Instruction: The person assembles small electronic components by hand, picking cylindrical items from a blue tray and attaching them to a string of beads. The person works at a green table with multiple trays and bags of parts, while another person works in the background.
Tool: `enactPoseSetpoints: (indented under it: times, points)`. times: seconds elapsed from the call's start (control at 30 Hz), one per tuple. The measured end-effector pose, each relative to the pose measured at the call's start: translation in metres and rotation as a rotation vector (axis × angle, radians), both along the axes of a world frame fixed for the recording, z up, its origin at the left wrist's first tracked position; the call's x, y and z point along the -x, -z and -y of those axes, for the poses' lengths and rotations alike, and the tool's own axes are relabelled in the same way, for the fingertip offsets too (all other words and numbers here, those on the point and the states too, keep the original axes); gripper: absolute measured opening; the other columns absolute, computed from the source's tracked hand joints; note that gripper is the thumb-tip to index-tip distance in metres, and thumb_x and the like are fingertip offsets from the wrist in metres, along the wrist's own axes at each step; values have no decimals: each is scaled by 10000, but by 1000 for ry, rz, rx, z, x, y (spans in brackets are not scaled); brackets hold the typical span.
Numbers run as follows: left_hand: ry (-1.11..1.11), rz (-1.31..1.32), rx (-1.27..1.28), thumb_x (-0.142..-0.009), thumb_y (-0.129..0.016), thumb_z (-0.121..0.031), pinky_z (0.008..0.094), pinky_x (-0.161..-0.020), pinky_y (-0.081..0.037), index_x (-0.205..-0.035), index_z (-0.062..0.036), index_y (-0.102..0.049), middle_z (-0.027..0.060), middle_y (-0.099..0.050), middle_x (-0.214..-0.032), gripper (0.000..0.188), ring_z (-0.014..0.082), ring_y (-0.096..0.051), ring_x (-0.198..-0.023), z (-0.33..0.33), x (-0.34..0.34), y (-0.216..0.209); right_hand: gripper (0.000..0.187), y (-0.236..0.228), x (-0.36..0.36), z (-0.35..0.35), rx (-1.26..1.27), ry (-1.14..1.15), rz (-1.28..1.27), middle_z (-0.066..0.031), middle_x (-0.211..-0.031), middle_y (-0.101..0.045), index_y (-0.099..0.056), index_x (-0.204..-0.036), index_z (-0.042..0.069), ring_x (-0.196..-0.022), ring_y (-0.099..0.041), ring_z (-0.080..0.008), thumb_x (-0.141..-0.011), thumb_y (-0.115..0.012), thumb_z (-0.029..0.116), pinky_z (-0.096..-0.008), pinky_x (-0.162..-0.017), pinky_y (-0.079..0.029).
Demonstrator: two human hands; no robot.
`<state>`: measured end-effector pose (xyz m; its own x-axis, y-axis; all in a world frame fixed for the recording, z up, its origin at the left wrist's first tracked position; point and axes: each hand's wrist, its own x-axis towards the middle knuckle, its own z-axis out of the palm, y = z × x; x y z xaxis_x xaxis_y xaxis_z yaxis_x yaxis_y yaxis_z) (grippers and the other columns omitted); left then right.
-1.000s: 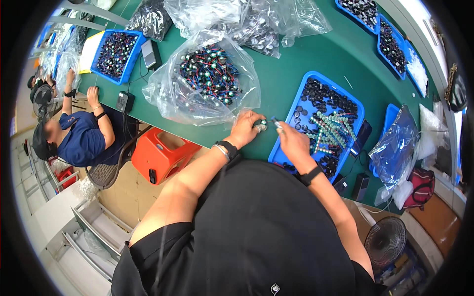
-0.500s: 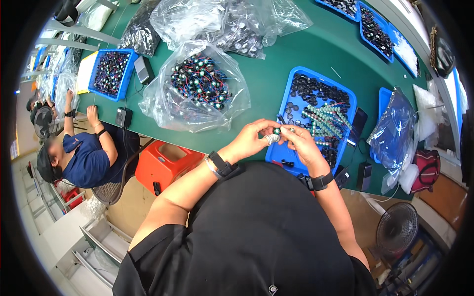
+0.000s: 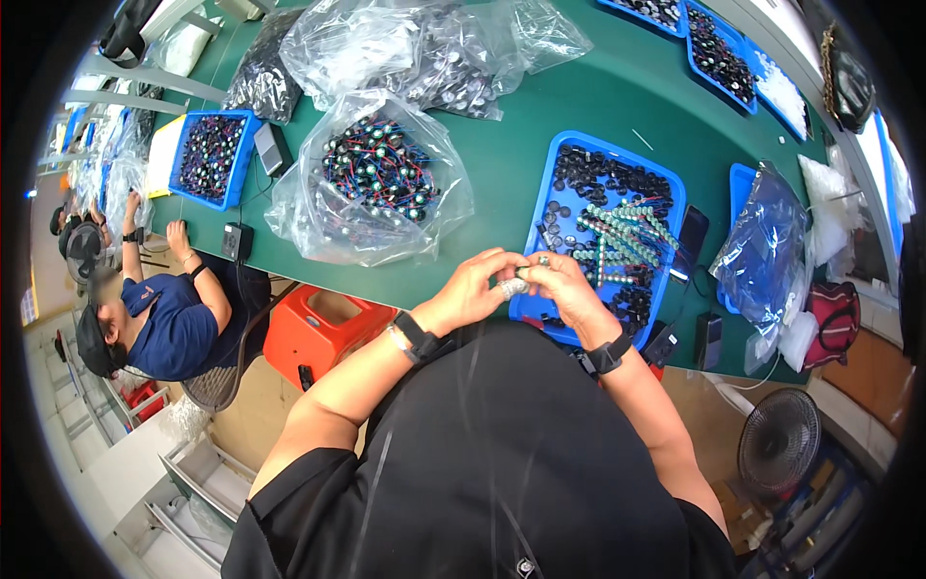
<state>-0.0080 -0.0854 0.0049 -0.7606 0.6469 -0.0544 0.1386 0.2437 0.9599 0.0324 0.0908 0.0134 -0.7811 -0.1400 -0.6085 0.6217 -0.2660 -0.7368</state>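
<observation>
In front of my body, at the tray's near left edge, my left hand [image 3: 479,289] and my right hand [image 3: 567,292] meet fingertip to fingertip. Both pinch a small dark round part [image 3: 522,273], mostly covered by the fingers. A whitish ribbed wrap [image 3: 512,288] shows at a finger of the left hand. Just beyond lies a blue tray [image 3: 678,253] with many black round caps [image 3: 617,174] and rows of small pale-green round pieces with reddish wires [image 3: 627,236] in its middle.
Left of the tray stands an open clear bag [image 3: 289,217] of wired round parts [image 3: 381,169]. More bags [image 3: 453,82] lie behind. A phone [image 3: 689,236] and a dark plastic bag [image 3: 762,232] are to the right. A co-worker [image 3: 178,314] sits left, beyond a red stool [image 3: 323,333].
My joined hands have shifted slightly left and nearer, and the small part is now more hidden by the fingers. The whole view has also shifted a little.
</observation>
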Motion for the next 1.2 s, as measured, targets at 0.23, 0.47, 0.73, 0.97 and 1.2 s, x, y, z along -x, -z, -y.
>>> enactPoseSetpoints:
  times: [0.23,0.47,0.73,0.97,1.2]
  points:
    - [-781,-187,199,-790,-660,-51,330,-756,-467,-1279,-38,-472,108,-581,-1004,524,190,-541,-819,66,56,-5,314,28,-21,-50,-93,91,79,-19,-911,-587,-574,-1079,45,-745,-552,-92,-880,-612,284,-217,-618,-409]
    - [-235,-574,430,-746,-665,-47,419,-913,-400,-1113,-11,-584,149,-590,-1066,377,323,-522,-1006,-4,66,5,353,43,-47,-79,-127,225,146,-59,-937,-591,-465,-1284,45,-737,-564,-115,-968,-455,201,-239,-637,-439]
    - [81,-637,747,-760,-596,-106,359,-814,-392,-1008,-59,-632,77,-560,-996,255,252,-482,-956,-115,65,78,306,46,-52,-77,-149,230,104,-50,-901,-603,-471,-1186,21,-628,-512,-75,-974,-448,240,-218,-544,-394]
    - [230,-810,732,-739,-555,-83,342,-804,-381,-921,-73,-639,53,-582,-934,201,230,-489,-928,-122,64,86,283,47,-56,-88,-167,238,121,-29,-867,-581,-546,-1144,31,-647,-503,-68,-971,-466,239,-213,-561,-394]
    - [15,-379,297,-790,-570,10,352,-761,-475,-1084,-28,-566,90,-628,-941,296,242,-619,-888,-113,52,68,283,38,-43,-95,-122,238,78,-39,-874,-600,-541,-1139,32,-638,-493,-61,-968,-477,248,-205,-542,-377]
